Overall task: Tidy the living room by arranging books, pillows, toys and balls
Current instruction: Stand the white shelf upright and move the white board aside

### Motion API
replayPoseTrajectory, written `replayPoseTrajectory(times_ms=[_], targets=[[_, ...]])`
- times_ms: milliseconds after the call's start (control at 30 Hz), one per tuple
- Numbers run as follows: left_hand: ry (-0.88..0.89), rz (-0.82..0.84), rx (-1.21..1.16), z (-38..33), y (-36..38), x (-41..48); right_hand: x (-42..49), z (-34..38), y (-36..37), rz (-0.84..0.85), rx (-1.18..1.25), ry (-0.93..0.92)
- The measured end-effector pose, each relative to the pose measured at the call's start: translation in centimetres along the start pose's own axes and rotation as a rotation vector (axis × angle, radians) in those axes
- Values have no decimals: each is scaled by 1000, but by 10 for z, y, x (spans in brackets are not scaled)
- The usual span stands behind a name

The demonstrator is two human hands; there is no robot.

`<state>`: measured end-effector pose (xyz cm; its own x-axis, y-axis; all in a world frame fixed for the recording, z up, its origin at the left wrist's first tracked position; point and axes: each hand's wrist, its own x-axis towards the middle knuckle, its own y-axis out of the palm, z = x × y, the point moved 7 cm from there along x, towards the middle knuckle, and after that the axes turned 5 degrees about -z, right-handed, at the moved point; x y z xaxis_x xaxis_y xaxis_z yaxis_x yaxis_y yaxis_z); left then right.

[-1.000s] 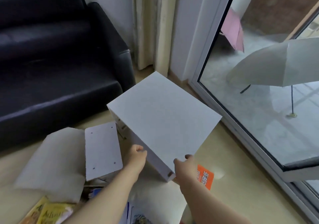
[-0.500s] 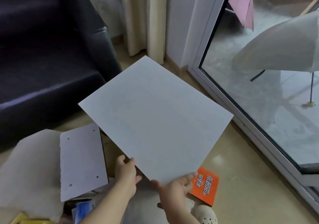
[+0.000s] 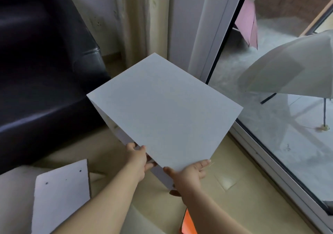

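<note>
White cabinet [image 3: 165, 111] at centre of view, held at its near corner; top panel tilts away toward 12 o'clock, and one side face shows at 9 o'clock.

Change: half a second earlier only the flat top filled the view; now the side face is visible again and the far corner points at the gap between the black sofa [image 3: 45, 89] at 9 o'clock and the sliding door frame [image 3: 203, 35] at 1 o'clock; so the cabinet has swung back toward level and moved farther from the body.

Left hand [image 3: 137, 159]: fingers curl over the near-left edge, gripping it. Right hand [image 3: 189, 172]: cups the near corner from below, thumb one side and fingers the other. Cannot tell whether the lower corner touches the floor [image 3: 225, 188].

Loose drilled panel [image 3: 61, 201] lies at 7 o'clock; orange booklet [image 3: 187, 223] at 6 o'clock, part cut off.

Judgement: the cabinet is being repositioned toward that corner, probably as the place for books; none are arranged yet.
</note>
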<state>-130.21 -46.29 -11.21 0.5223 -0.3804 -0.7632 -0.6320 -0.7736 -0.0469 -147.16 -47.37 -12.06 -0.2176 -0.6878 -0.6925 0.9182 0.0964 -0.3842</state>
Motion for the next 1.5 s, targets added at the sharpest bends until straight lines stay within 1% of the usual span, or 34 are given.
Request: replayPoseTrajectory(times_ms=[67, 267, 533, 667, 833, 933, 1033, 1100, 1133, 1200, 1233, 1300, 1400, 1500], targets=[[7, 6, 7, -12, 17, 17, 20, 18, 1, 12, 48, 10], [47, 21, 26, -42, 63, 46, 63, 67, -9, -9, -30, -32], [90, 63, -43, -58, 113, 58, 111, 100, -30, -12, -120, -59], [98, 72, -62, -63, 124, 60, 121, 111, -36, -12, -132, -50], [118, 74, -93, -61, 126, 56, 117, 118, -40, -12, -127, -93], [162, 72, 24, -46, 116, 55, 109, 111, -43, -17, -59, -143], [197, 11, 149, -13, 72, 47, 85, 85, -42, -127, 19, -206], [188, -30, 192, 14, 30, 37, 64, 51, -28, -154, 44, -187], [183, -59, 240, 27, -2, 30, 45, 31, -8, -103, 6, -161], [176, -122, 376, 51, -64, 18, 12, -14, 40, 61, -113, -105], [168, -139, 443, 62, -86, 14, 1, -32, 57, 130, -159, -89], [138, -201, 546, 85, -157, 7, -41, -73, 105, 270, -278, -74], [124, -306, 599, 106, -237, 4, -85, -116, 149, 381, -400, -62], [121, -421, 661, 121, -309, 11, -111, -149, 182, 421, -516, -38]])
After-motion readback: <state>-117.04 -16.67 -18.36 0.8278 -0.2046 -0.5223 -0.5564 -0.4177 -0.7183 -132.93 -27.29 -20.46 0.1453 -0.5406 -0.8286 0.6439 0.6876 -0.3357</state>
